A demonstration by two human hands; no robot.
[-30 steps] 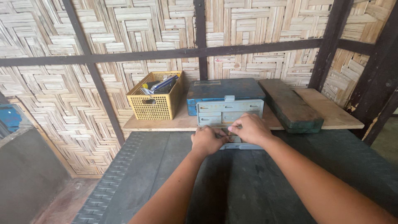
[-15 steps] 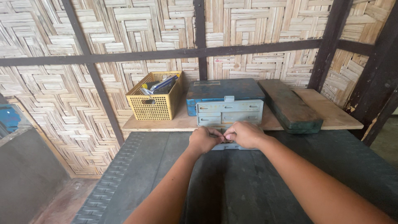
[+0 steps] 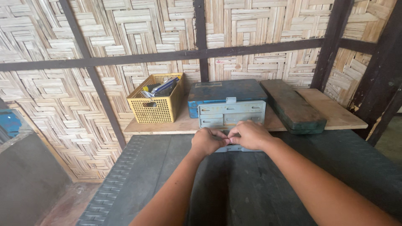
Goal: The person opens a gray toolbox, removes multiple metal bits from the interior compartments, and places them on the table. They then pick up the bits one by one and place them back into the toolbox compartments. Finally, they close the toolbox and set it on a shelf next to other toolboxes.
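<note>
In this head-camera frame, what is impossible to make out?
Head view only:
- What the fingertips pinch: hidden by the left hand and right hand.
- The open drawer and its contents: covered by both hands.
- Tools in the yellow basket: too small, masked by its mesh.
- Blue object: cut off by the left edge.

There are two hands (image 3: pixel 208 141), one yellow basket (image 3: pixel 155 105), one blue case (image 3: pixel 224 93), one grey drawer box (image 3: pixel 231 114) and two boards (image 3: pixel 292 106).

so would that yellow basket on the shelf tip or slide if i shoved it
The yellow basket probably slides rather than tips: it sits flat and wide on the smooth wooden shelf. Its thin mesh walls likely flex under a push. The tools poking above the rim might rattle or shift.
</note>
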